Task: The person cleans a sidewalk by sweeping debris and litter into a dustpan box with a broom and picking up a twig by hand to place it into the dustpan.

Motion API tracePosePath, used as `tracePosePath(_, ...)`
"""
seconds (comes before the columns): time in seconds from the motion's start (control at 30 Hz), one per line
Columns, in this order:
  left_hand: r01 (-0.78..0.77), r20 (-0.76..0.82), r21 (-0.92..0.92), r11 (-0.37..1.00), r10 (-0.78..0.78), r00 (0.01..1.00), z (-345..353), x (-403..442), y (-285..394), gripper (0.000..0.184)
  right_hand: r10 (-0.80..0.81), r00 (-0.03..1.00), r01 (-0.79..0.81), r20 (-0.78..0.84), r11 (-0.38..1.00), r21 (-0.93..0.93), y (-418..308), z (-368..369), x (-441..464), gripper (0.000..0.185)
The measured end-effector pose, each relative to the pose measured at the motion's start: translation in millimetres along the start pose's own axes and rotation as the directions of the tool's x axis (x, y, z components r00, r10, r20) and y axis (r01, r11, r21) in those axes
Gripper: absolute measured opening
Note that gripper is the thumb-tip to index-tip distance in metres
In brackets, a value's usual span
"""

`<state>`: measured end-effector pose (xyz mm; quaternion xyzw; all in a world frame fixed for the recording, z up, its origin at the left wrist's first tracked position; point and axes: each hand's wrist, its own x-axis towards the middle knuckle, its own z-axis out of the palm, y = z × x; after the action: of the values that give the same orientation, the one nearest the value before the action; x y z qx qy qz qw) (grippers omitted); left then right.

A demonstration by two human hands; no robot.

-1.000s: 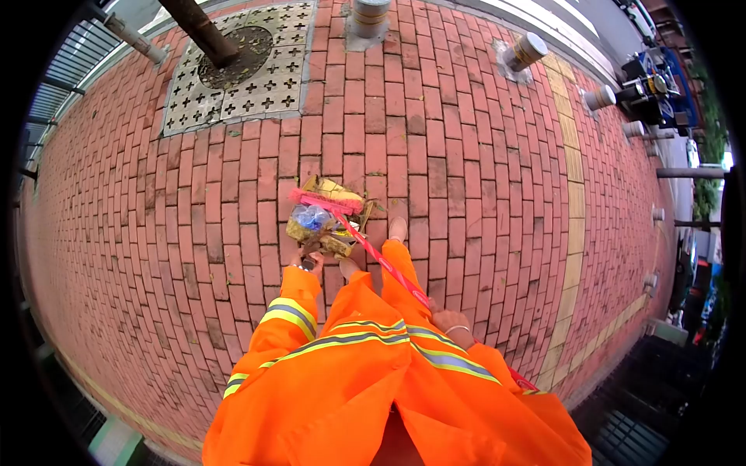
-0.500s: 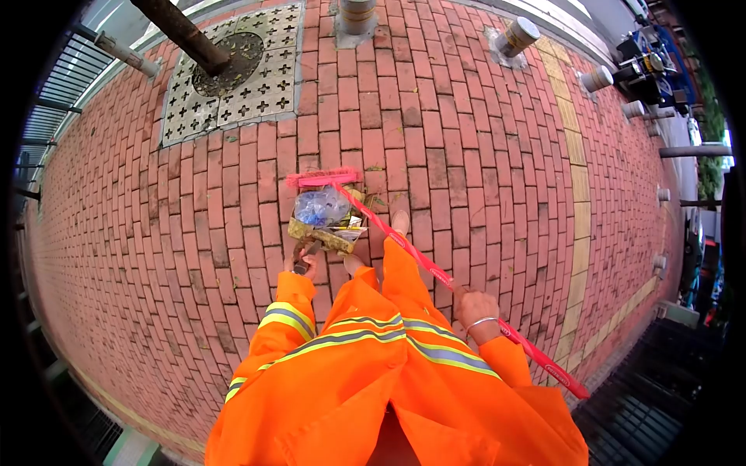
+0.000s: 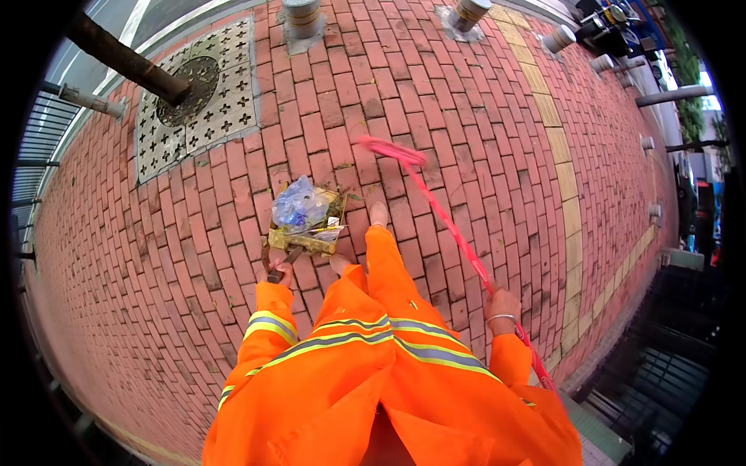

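My left hand is wrapped round the dark handle of a yellow dustpan, low over the brick paving. Inside the dustpan lie a crumpled clear and blue plastic bag, leaves and small litter. My right hand grips the red pole of a broom, a bracelet on its wrist. The broom's pink head is ahead and to the right of the dustpan, apart from it. Whether its bristles touch the ground I cannot tell.
A tree trunk rises from a perforated grate at the upper left. Short metal bollards line the far edge. A yellow tactile strip runs down the right. Railings stand at the left, a parked motorcycle at the upper right.
The broom head has left the dustpan, moving forward and right, and the plastic bag shows more fully. My right hand has shifted outward. The whole view has turned slightly.
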<state>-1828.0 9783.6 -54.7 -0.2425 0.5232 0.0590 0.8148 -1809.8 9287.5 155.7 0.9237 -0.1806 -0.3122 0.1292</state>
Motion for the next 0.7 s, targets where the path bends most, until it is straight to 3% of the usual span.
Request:
tracePosePath(0.1,0.01,-0.023,0.011,1.0,-0.009,1.0,1,6,0,0.015,0.198,0.98,-0.2,0.032,0.977,0.078,10,15,19,0.019)
tracePosePath(0.2,0.072,-0.056,-0.011,0.997,-0.072,0.996,-3,19,10,0.015,0.346,0.933,-0.357,0.103,0.925,0.133,21,64,70,0.035)
tracePosePath(0.27,0.098,-0.061,-0.033,0.995,-0.1,0.993,-7,23,16,0.015,0.375,0.917,-0.392,0.134,0.91,0.137,19,83,93,0.034)
tracePosePath(0.33,0.07,-0.074,-0.007,0.998,-0.07,0.995,18,-13,-25,0.014,0.293,0.944,-0.313,0.149,0.941,0.131,5,75,85,0.033)
tracePosePath(0.43,0.069,-0.051,-0.003,0.998,-0.069,0.996,1,14,2,0.015,0.123,0.981,-0.149,0.152,0.973,0.175,-26,49,49,0.031)
tracePosePath(0.47,0.094,-0.029,-0.012,0.995,-0.094,0.995,-3,17,5,0.015,0.088,0.984,-0.123,0.154,0.963,0.241,-38,40,39,0.03)
tracePosePath(0.57,-0.022,-0.052,0.083,0.996,0.026,0.998,-2,20,6,0.008,0.0,0.989,-0.067,0.148,0.89,0.45,-70,23,27,0.025)
tracePosePath(0.67,-0.086,-0.043,0.114,0.99,0.091,0.995,-5,10,3,0.008,-0.182,0.983,0.166,-0.007,0.877,0.452,-86,2,37,0.018)
tracePosePath(0.7,-0.087,-0.044,0.119,0.989,0.092,0.995,-6,7,1,0.008,-0.255,0.967,0.239,0.008,0.914,0.327,-95,-20,39,0.019)
